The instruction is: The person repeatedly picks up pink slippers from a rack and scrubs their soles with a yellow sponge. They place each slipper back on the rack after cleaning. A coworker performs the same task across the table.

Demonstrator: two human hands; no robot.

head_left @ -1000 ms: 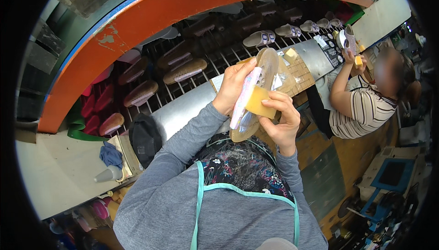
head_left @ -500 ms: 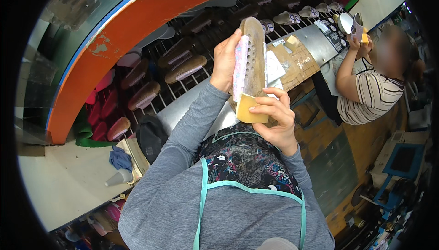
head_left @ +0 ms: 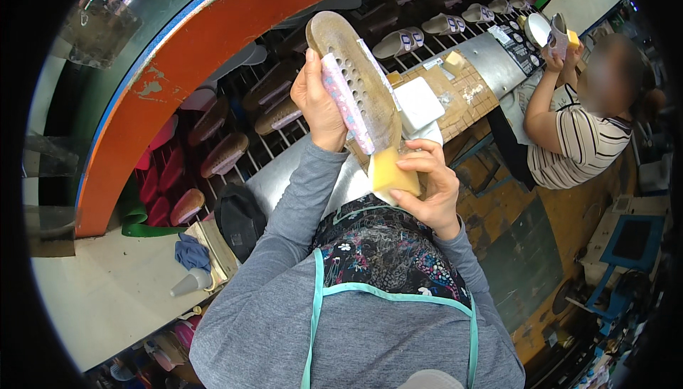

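Over the metal workbench [head_left: 299, 176], I am gripping a tan perforated shoe sole [head_left: 356, 76] with its pink patterned strap, my left hand [head_left: 320, 104] clenched around its edge, holding it upright before me. My right hand [head_left: 427, 183] is pinching a yellow sponge block [head_left: 391, 172] against the sole's lower end. Judgement: I am best keeping the sole steady and pressing the sponge flat so strokes land evenly. Beyond, more soles [head_left: 224, 154] are resting on the orange-rimmed rack [head_left: 178, 69]. A white pad [head_left: 418, 103] is lying just past the sole. A co-worker's striped sleeve [head_left: 569, 147] is showing well apart at right, obstructing nothing.
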